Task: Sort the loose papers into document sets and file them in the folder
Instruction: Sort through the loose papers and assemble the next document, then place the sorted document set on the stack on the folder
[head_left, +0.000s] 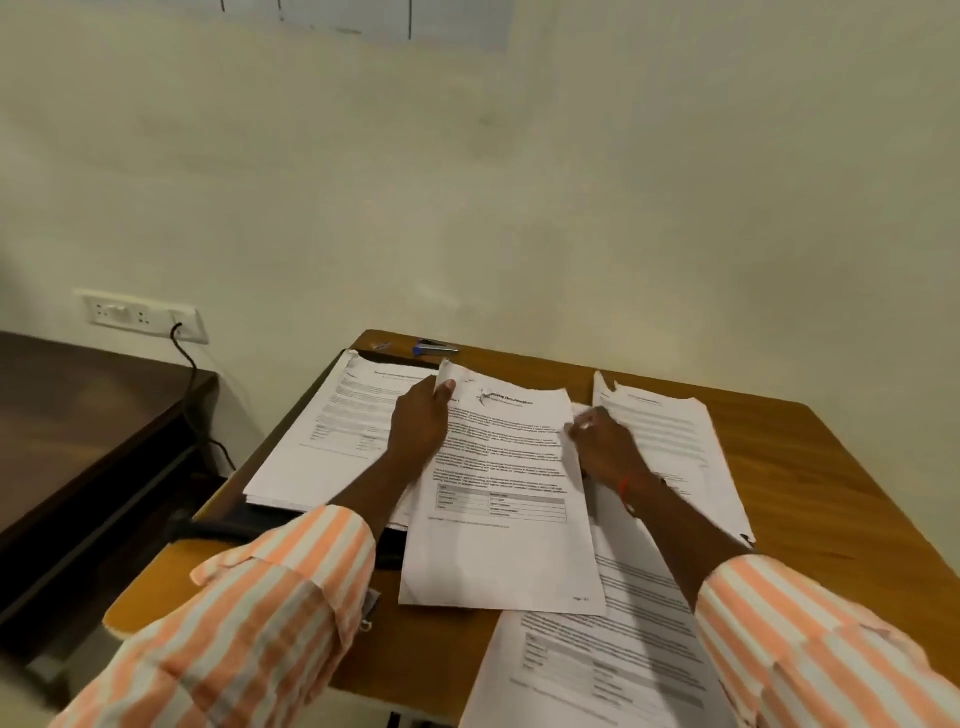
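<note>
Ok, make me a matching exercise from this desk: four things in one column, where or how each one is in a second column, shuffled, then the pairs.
1 stapler
2 middle sheet
3 black folder
4 wall socket

A under the left paper pile
B has a cable plugged in
C at the table's far edge
D pinched by the left hand

Pairs: 1-C, 2-D, 3-A, 4-B

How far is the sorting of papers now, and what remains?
Done: one stack lies on the dark folder, another pile at the right. In hand: the left hand pinches the top corner of the centre sheet; the right hand is at its edge, grip blurred. Left: near sheets lie loose; filing seems unfinished.
</note>
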